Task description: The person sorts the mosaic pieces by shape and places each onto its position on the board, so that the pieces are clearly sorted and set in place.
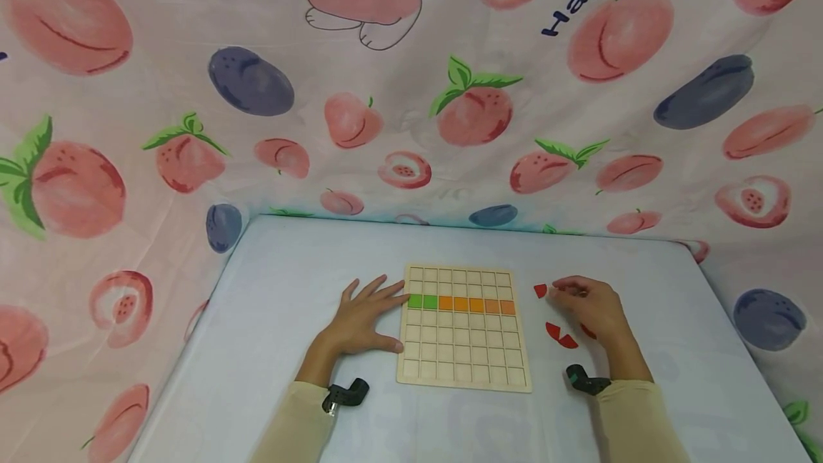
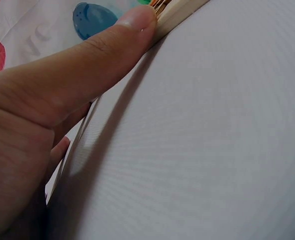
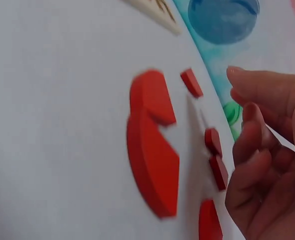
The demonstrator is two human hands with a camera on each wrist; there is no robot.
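A square wooden grid board [image 1: 464, 356] lies flat on the table, one row filled with green tiles [image 1: 422, 301] and orange tiles [image 1: 469, 304]. My left hand [image 1: 360, 320] is spread at the board's left side, its thumb and fingertips against the edge. In the left wrist view, the thumb [image 2: 92, 65] touches the board's rim. To the right of the board, my right hand [image 1: 594, 302] is bent over several red wedge-shaped pieces [image 1: 553, 332]. Its fingertips are close to the farthest red piece [image 3: 191, 82], apart from it in the right wrist view. Nothing shows between those fingers.
The white table [image 1: 308, 256] meets a fruit-patterned cloth [image 1: 398, 113] behind and at both sides. Other red pieces [image 3: 212, 142] lie under and beside the right hand. A black camera is worn on each wrist.
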